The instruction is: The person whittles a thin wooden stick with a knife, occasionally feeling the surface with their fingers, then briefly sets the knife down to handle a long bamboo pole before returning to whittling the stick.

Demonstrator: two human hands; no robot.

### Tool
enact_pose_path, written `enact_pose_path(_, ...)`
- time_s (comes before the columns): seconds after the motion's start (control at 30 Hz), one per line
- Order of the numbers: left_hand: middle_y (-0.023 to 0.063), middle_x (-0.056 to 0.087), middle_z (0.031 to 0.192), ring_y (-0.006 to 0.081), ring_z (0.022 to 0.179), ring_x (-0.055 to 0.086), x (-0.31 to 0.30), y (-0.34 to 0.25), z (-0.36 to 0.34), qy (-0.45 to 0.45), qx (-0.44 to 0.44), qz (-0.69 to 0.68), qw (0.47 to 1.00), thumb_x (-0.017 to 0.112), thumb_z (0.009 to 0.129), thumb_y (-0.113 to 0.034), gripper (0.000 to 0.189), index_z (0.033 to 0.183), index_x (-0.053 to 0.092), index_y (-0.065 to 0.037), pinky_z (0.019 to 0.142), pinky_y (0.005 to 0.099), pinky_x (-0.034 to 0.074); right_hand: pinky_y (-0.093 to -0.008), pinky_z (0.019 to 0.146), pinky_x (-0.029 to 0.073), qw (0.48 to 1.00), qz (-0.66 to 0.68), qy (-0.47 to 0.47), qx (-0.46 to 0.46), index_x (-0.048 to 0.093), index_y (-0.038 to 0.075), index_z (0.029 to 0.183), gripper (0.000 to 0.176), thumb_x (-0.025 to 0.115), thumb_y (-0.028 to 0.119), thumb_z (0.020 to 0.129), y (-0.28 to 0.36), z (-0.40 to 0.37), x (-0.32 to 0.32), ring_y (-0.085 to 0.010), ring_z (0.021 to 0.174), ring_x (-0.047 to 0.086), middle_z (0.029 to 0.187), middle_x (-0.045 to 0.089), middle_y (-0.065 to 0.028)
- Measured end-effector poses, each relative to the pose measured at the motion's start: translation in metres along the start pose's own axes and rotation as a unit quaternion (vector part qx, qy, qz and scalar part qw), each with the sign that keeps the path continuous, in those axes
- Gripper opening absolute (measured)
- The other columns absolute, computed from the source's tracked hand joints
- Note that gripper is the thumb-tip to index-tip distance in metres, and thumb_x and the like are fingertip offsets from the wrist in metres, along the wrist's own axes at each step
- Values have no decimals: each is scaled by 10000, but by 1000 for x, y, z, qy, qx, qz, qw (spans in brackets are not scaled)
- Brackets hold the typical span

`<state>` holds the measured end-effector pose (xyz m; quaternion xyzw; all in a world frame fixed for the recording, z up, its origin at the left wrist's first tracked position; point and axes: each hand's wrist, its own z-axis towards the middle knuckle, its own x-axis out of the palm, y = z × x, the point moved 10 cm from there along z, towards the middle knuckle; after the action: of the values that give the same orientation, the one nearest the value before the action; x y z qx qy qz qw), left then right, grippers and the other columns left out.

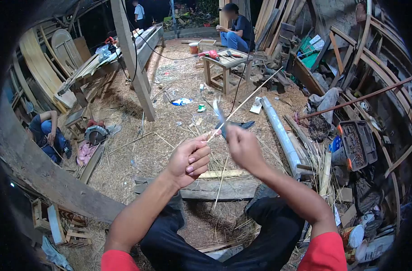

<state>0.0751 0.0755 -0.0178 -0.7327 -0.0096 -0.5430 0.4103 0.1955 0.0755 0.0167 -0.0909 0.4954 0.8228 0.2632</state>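
My left hand (190, 162) is closed around the near end of a long thin wooden stick (256, 93), which slants up and away to the right. In my right hand (243, 148) is a knife, gripped in a fist just right of the left hand. The knife's blade (218, 111) points up and a little left, crossing the stick close beyond my left fingers. The knife's handle is hidden inside the fist. Below both hands a wooden beam (219, 194) lies across in front of my knees, with thin strips and shavings around it.
A small wooden table (226, 61) with red tools stands ahead, near a seated person (236, 31). At left rises a wooden post (134, 63), with another crouching person (50, 131) beyond. A long pale beam (280, 135) and an open toolbox (357, 142) lie at right.
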Motion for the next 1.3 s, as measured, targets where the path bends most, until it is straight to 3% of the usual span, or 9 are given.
enact_pose_path(0.07,-58,320,509,51,341,277,-5,-1,2,-11,6,1,1000,331,991,-73,210,1149,469,-64,315,203,231,-424,497,408,999,8,31,-33,581,-11,774,361,441,217,1016,11,-26,24,-336,458,489,564,537,-196)
enact_pose_path(0.1,-59,319,507,51,342,276,-9,-2,2,-17,4,5,1000,326,991,-75,259,1204,471,-50,316,203,233,-321,482,358,998,-21,25,-55,578,-18,779,415,424,267,1040,10,-24,25,-110,498,428,542,459,-42)
enact_pose_path(0.2,-61,309,501,51,344,273,1,-3,-1,4,-4,26,1000,311,992,-79,376,1342,434,-16,322,203,242,-371,502,391,996,50,17,70,571,-31,773,383,463,244,1016,-13,8,-1,-178,497,496,559,516,-131)
enact_pose_path(0.37,-59,298,489,52,342,270,1,2,-1,22,-27,22,999,296,992,-83,439,1413,371,12,325,201,252,-317,472,354,993,-39,40,-101,556,-10,731,421,411,235,1041,21,-18,19,-104,488,414,529,462,-39)
enact_pose_path(0.47,-61,302,477,48,336,272,4,0,-2,28,-24,8,999,292,998,-90,458,1443,325,14,319,197,252,-441,524,427,997,5,-18,74,570,-27,780,319,488,205,984,-25,20,-22,-340,539,586,629,571,-233)
enact_pose_path(0.73,-53,323,471,52,333,277,-2,-2,5,7,-14,-10,1000,310,992,-98,420,1384,390,29,317,204,248,-484,533,433,999,16,18,41,576,-12,789,278,494,177,975,11,7,-8,-419,569,582,654,579,-241)
enact_pose_path(0.87,-50,326,470,51,335,280,-16,0,6,-42,-10,-9,999,312,990,-99,406,1357,410,43,316,209,246,-473,532,435,996,-48,57,-42,595,-6,813,309,459,206,992,19,-26,21,-431,567,567,639,568,-242)
enact_pose_path(1.03,-61,288,468,38,332,273,4,-6,-2,-2,15,62,998,336,970,-62,488,1443,314,55,320,199,251,-318,472,351,997,-13,-65,48,561,10,725,390,445,233,1023,-24,27,-44,-125,512,451,571,519,-43)
enact_pose_path(1.3,-75,317,457,27,339,313,10,-3,-1,-29,25,179,983,333,956,-22,498,1451,332,34,334,172,276,-408,463,398,995,-55,44,-66,589,-17,805,347,463,233,1010,10,-7,-7,-233,428,509,535,536,-131)
